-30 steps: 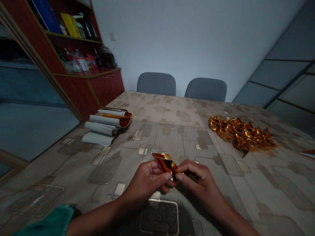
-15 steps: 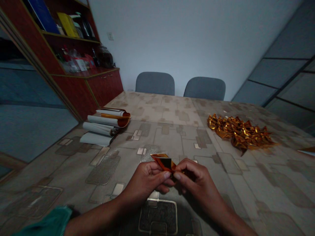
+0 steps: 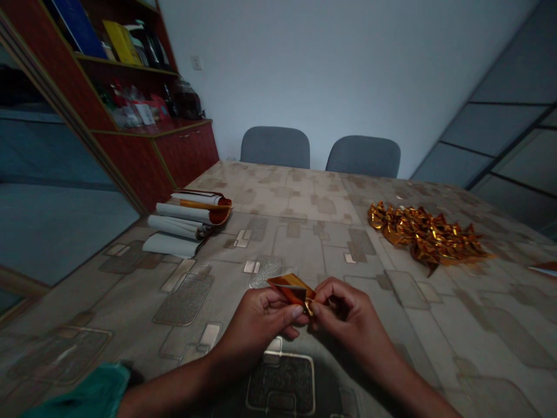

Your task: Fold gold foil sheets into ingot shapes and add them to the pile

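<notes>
Patterned tablecloth (image 3: pixel 300 247) is lying beneath a gold pile (image 3: pixel 429 237). Left of that pile, the left hand (image 3: pixel 265 315) is clamping a folded paper (image 3: pixel 290 283) in its fingers; the right hand (image 3: pixel 348 310) is pinching its pile-side end. Light, even pressure is probably keeping creases crisp.

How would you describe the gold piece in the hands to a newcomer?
Start at the patterned table, then find the left hand and right hand over its near side. Pinched between them is a folded gold piece, its left end pointed. Unlike the gold pile farther right, it is single and held.
</notes>
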The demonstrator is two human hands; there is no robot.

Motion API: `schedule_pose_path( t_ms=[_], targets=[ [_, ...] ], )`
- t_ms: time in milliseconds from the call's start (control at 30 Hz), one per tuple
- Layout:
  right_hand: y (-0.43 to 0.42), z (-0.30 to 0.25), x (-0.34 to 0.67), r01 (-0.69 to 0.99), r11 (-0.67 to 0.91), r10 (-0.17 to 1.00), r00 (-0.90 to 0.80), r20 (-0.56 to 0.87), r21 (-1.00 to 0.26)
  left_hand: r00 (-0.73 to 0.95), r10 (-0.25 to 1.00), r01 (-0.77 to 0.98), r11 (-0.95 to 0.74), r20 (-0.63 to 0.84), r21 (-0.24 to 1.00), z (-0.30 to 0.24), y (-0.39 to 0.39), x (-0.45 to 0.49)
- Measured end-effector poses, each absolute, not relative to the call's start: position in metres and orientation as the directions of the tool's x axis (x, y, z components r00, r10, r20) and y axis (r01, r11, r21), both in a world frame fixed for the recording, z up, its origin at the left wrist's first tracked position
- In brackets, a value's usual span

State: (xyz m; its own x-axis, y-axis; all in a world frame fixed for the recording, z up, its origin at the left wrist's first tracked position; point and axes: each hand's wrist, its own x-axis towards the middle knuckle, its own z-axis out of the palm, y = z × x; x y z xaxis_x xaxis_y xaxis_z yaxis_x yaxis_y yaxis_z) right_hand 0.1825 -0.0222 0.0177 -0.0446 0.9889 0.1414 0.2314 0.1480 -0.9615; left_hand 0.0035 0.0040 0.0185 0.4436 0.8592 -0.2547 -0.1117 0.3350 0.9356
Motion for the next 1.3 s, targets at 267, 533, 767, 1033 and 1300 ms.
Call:
schedule_pose_path(
  t_ms=[267,533,767,1033,1300],
  targets=[
    [-0.025,0.021,0.183,0.422,0.335,0.942,-0.15,0.299,-0.843,0.441,0.863,-0.081,0.313,-0.248,0.946,0.016,0.003,0.003],
    [-0.025,0.02,0.183,0.449,0.328,0.945,-0.153,0.29,-0.831,0.492,0.827,-0.069,0.348,-0.272,0.935,0.018,0.005,0.002],
    [-0.026,0.021,0.186,0.414,0.297,0.955,-0.14,0.262,-0.861,0.515,0.807,-0.091,0.388,-0.29,0.917,0.014,0.007,0.001],
    [-0.026,0.027,0.188,0.322,0.19,0.976,-0.165,0.143,-0.927,0.518,0.802,-0.101,0.404,-0.299,0.909,0.01,0.006,0.0],
    [-0.024,0.018,0.181,0.342,0.168,0.982,-0.14,0.126,-0.925,0.513,0.788,-0.073,0.434,-0.339,0.898,0.01,0.007,0.001]
  ],
)
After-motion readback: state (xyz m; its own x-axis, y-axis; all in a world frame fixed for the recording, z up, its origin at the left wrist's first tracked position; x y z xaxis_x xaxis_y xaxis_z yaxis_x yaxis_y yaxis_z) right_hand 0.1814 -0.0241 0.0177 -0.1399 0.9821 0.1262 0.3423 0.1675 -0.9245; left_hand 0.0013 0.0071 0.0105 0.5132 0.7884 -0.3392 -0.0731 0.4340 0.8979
